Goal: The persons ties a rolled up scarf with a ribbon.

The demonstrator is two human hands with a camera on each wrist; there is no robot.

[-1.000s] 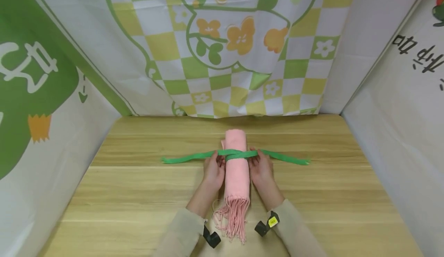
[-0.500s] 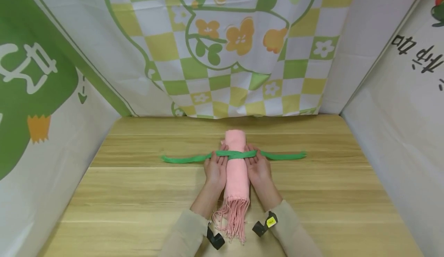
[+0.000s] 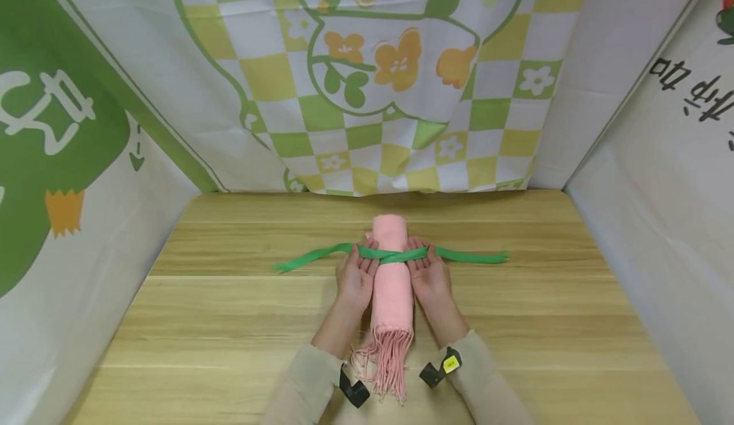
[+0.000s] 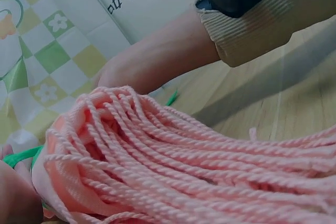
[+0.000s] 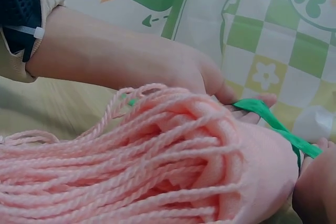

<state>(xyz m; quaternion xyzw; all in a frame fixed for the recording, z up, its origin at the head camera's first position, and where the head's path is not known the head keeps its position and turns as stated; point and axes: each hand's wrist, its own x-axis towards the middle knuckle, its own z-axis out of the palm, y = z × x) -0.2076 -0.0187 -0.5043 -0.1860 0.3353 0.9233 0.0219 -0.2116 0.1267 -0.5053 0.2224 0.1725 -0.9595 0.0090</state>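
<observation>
A pink scarf (image 3: 392, 297), rolled into a tube, lies lengthwise on the table with its fringe (image 3: 392, 361) toward me. Around its upper half runs a green ribbon (image 3: 394, 257), the two ends crossing on top. My left hand (image 3: 357, 280) pinches the ribbon left of the roll, thumb on top, fingers against the scarf's side. On the other side, my right hand (image 3: 431, 280) pinches the ribbon the same way. Both ribbon tails trail outward past the hands. Twisted fringe strands (image 4: 184, 166) fill the left wrist view. The right wrist view shows the ribbon (image 5: 278, 127) stretched across the roll.
The wooden table (image 3: 229, 329) reaches to a checked, flower-printed cloth (image 3: 395, 151) hanging at the back. Printed white-and-green panels stand at the left (image 3: 160, 234) and right (image 3: 648, 221). Black wrist cameras (image 3: 353, 388) sit on both cuffs.
My fingers have straightened up against the scarf's sides, and the ribbon's crossing has narrowed. The left ribbon tail has shifted inward and now arches up at the hand; the right tail lies straighter.
</observation>
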